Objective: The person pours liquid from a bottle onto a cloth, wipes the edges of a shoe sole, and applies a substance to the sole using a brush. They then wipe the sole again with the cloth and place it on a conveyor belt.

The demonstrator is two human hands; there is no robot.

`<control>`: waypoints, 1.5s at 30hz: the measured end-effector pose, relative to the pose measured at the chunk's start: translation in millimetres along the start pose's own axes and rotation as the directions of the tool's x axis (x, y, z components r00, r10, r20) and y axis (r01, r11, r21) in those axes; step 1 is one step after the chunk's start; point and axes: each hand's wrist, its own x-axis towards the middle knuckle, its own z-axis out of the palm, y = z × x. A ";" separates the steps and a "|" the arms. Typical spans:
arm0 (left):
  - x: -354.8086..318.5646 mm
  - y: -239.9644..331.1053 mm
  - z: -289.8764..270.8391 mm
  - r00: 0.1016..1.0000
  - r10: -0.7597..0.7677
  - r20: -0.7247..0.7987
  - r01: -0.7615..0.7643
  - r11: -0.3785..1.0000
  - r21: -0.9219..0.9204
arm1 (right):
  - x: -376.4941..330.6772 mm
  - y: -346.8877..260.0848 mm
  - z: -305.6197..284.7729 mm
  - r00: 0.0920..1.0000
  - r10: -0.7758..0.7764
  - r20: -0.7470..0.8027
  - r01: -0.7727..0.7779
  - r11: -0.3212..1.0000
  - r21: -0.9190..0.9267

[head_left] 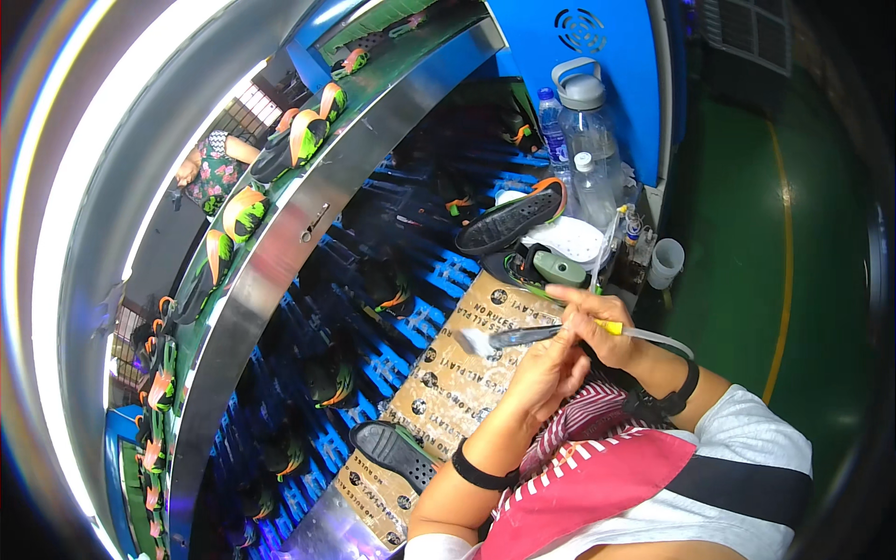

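Note:
In front of me, both hands are closed around a brush (pixel 523 335) with pale, white-smeared bristles, a dark handle and a yellow fitting leading to a clear tube. My right hand (pixel 605 327) grips the handle near the yellow fitting. My left hand (pixel 546 373) pinches it farther toward the bristles. Below the brush lies brown printed cardboard (pixel 457 373) with white smears. A dark grey sole-shaped piece with holes (pixel 397 453) rests on its near part. Beyond the hands are a black shoe with orange-green trim (pixel 513 219), a white perforated sole (pixel 571 241) and an olive-green piece (pixel 560 268).
Dark shoes sit among blue slats (pixel 448 275) to the left. Above them, a green belt (pixel 359 93) carries several black, orange and green shoes. Someone in a floral top (pixel 219 173) is behind it. A large clear jug (pixel 588 121), smaller bottles and a white cup (pixel 665 261) stand far right.

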 end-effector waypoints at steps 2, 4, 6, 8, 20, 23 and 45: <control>-9.9 8.5 -8.0 0.989 -0.040 0.141 0.005 0.971 0.240 | 12.2 9.8 -10.9 0.997 -0.043 -0.057 0.032 0.982 -0.186; -33.9 33.4 -1.4 0.930 0.332 0.154 -0.331 0.582 0.743 | 23.2 10.1 -25.0 0.986 0.030 -0.162 -0.033 0.999 -0.017; -45.5 87.7 -6.2 0.552 0.814 0.182 -0.399 0.066 0.914 | 30.8 10.6 -46.5 0.964 0.022 -0.264 0.014 0.991 0.134; -51.3 166.8 -10.6 0.188 0.889 0.418 -0.176 -0.389 0.905 | 32.4 8.9 -64.4 0.951 -0.010 -0.310 0.054 0.990 0.133; -107.9 340.4 -157.5 0.334 0.942 -0.025 0.776 -0.260 0.574 | 37.6 -1.1 -70.3 0.994 -0.001 -0.106 -0.005 0.999 -0.053; -139.4 338.7 -185.0 0.325 0.943 -0.065 0.764 -0.222 0.606 | 42.8 -2.3 -70.0 0.998 -0.054 -0.035 0.051 0.996 -0.077; 30.0 406.7 -49.5 0.326 0.822 0.467 0.609 -0.561 0.561 | 46.9 -5.8 -85.3 0.989 -0.031 -0.143 0.003 0.982 -0.189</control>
